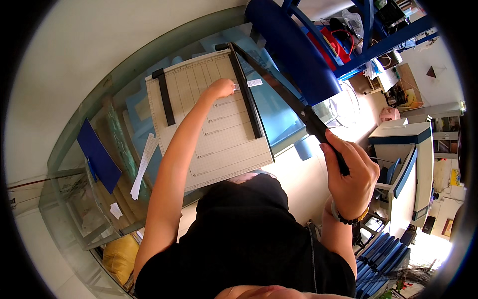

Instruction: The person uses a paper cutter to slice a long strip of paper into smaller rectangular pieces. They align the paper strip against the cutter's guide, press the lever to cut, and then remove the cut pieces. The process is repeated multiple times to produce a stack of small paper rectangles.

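In front of me a guillotine paper cutter (224, 145) with a gridded base lies on a glass table. My right hand (351, 168) grips the black handle of its blade arm (276, 88), which is swung up and out to the right. With bent fingers, my left hand (222, 88) pinches a small printed paper slip (255, 82) near the cutting edge. The slip passes under the black clamp bar (246, 95), and its far end sticks out to the right. A second black bar (166, 99) sits at the base's left side.
Left of the cutter lie a long printed paper strip (143, 166), a dark blue folder (99, 155) and a paper scrap (116, 210) on the glass table (130, 224). A large blue roll (295, 52) stands beyond the blade, beside a blue metal rack (384, 41).
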{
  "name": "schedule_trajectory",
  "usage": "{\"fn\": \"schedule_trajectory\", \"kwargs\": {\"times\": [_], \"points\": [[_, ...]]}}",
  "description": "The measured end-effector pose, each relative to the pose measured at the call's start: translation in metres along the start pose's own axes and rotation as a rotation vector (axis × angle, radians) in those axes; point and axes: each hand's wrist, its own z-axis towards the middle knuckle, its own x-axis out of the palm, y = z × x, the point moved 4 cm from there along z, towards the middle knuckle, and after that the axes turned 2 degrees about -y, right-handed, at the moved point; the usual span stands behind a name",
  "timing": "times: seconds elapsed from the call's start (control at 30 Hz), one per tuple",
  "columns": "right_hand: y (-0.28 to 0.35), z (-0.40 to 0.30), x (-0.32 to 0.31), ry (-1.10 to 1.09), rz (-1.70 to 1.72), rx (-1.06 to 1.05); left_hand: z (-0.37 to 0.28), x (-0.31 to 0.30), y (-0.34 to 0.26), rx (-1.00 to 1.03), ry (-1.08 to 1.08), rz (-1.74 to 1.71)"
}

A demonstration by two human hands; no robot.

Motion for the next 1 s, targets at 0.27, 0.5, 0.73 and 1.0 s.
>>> {"fn": "schedule_trajectory", "kwargs": {"times": [0.27,0.5,0.73,1.0], "points": [[0.000,-0.006,0.002,0.000,-0.035,0.015,-0.003,-0.008,-0.016,-0.069,0.008,0.022],[0.001,-0.022,0.007,0.064,-0.123,-0.011,0.002,-0.001,-0.002,-0.059,-0.011,-0.034],[-0.032,-0.086,0.060,0.774,-0.168,0.200,0.016,0.014,0.009,0.059,0.002,0.169],[-0.073,-0.181,0.139,0.674,0.108,0.470,0.016,0.015,0.011,0.173,-0.037,0.221]]}}
